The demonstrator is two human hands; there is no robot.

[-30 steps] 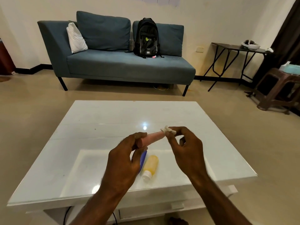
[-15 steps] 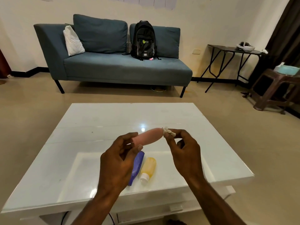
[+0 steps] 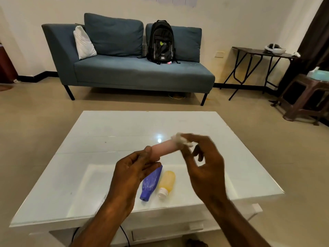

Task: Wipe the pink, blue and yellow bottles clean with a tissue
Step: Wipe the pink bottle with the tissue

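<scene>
My left hand [image 3: 132, 172] grips the near end of the pink bottle [image 3: 164, 147] and holds it slanted above the white table [image 3: 110, 138]. A small crumpled white tissue [image 3: 182, 140] is pinched in my right hand [image 3: 204, 166] and pressed against the bottle's far end. That hand is motion-blurred. Under my hands the blue bottle [image 3: 150, 183] and the yellow bottle [image 3: 166, 182] with a white cap lie side by side on the table, caps pointing toward me.
A blue sofa [image 3: 135, 72] with a black backpack [image 3: 162, 41] and a white pillow stands beyond the table. A dark folding table [image 3: 260, 54] and a brown stool [image 3: 306, 97] are at the right. A black cable hangs under the table's front edge.
The tissue has shifted a little along the pink bottle's far end and my right hand is blurred with motion. The view has tilted slightly, showing more of the blue bottle.
</scene>
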